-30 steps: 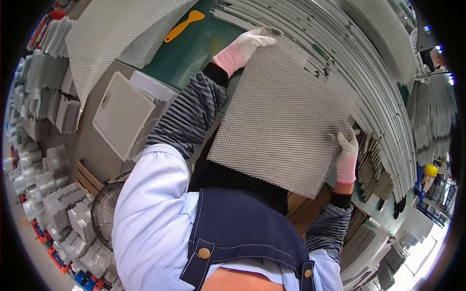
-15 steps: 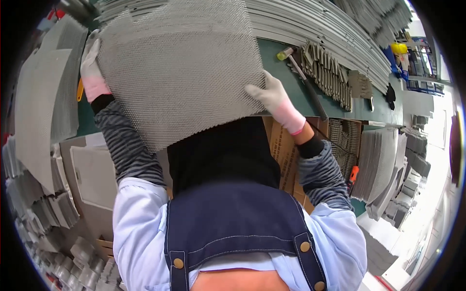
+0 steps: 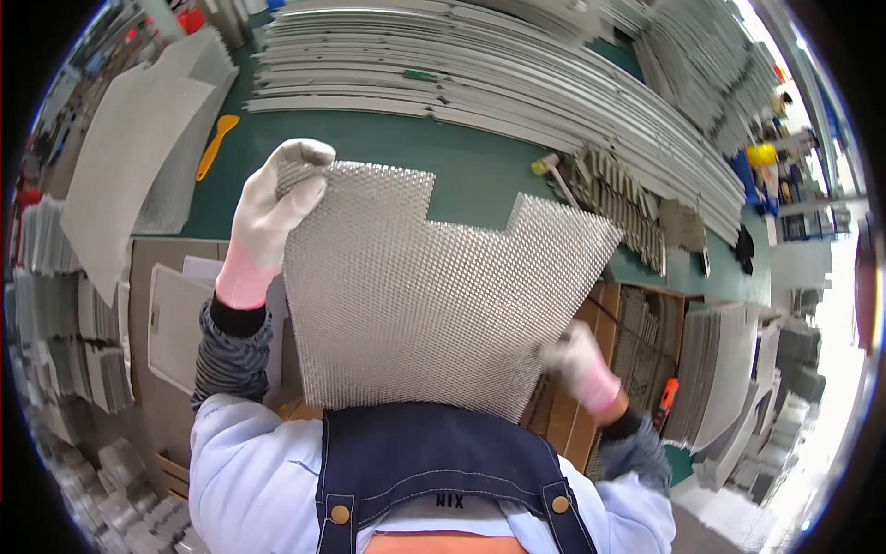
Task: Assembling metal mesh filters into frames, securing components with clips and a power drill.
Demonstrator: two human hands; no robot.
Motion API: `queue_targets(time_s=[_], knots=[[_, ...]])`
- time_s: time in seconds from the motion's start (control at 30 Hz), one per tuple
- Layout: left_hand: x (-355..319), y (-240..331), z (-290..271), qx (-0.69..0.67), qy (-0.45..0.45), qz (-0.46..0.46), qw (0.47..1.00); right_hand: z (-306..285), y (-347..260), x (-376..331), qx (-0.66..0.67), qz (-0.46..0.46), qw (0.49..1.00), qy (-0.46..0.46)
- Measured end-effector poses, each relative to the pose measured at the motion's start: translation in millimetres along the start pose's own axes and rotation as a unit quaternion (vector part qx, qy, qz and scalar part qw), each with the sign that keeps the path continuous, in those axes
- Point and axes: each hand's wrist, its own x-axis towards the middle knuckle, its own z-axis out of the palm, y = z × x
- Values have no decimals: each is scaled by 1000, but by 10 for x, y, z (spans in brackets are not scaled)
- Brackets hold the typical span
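A silvery expanded metal mesh sheet (image 3: 434,305) with a rectangular notch in its far edge is tilted up in front of my apron. My left hand (image 3: 281,198), in a white glove with a pink cuff, is closed on the sheet's far left corner, thumb on the near face. Beside the sheet's right edge is my right hand (image 3: 581,365), gloved the same way. Motion smears its fingers, so whether they touch the mesh is unclear.
Long metal strips (image 3: 443,74) lie across the back of the green table (image 3: 369,134). An orange scraper (image 3: 218,148) and stacked mesh sheets (image 3: 138,138) are on the left. A mallet (image 3: 549,168), metal clips (image 3: 618,203), a cardboard box (image 3: 591,323) and an orange-handled tool (image 3: 666,397) are on the right.
The mesh sheet has come nearer and tilted up, showing its notched edge. My left hand moved right and nearer with it; my right hand dropped along the right edge.
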Motion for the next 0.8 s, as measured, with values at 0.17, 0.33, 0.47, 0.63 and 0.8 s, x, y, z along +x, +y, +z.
queue_targets(time_s=[0.17, 0.33, 0.47, 0.63, 0.8], knots=[[-43, -2, 102, 15, -13, 56, 998, 2, -786, 522, 77, -260, 963, 14], [80, -83, -296, 161, 196, 147, 956, 245, -808, 662, -34, -349, 935, 52], [74, 294, 755, 377, -200, 158, 890, 413, -840, 576, -1, -399, 917, 25], [446, 226, 1003, 344, -262, -83, 898, -816, -1059, 834, -375, -422, 821, 85], [535, -93, 1141, 387, -261, 72, 881, -2600, -1331, 1022, -658, -124, 689, 278]])
